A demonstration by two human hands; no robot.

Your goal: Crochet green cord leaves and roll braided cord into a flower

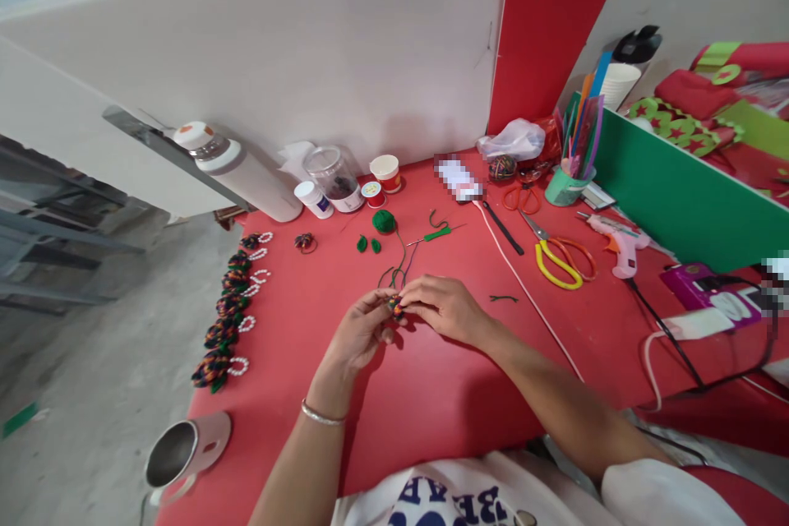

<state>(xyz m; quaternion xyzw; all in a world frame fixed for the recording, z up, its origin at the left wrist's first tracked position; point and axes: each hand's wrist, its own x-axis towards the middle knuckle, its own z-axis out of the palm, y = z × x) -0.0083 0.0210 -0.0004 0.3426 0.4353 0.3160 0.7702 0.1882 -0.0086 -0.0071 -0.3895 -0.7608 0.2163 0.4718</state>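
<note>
My left hand and my right hand meet over the red table, both pinching a small multicoloured yarn piece. Green and dark strands run from it up toward a green yarn ball. Two small green crocheted leaves lie beside the ball. A green-handled crochet hook rests just beyond my hands. A silver bangle sits on my left wrist.
Several finished yarn flowers with pearl rings line the left edge. A white flask, jars and cups stand at the back. Yellow scissors, red scissors, a glue gun and cables lie right. A steel mug sits near left.
</note>
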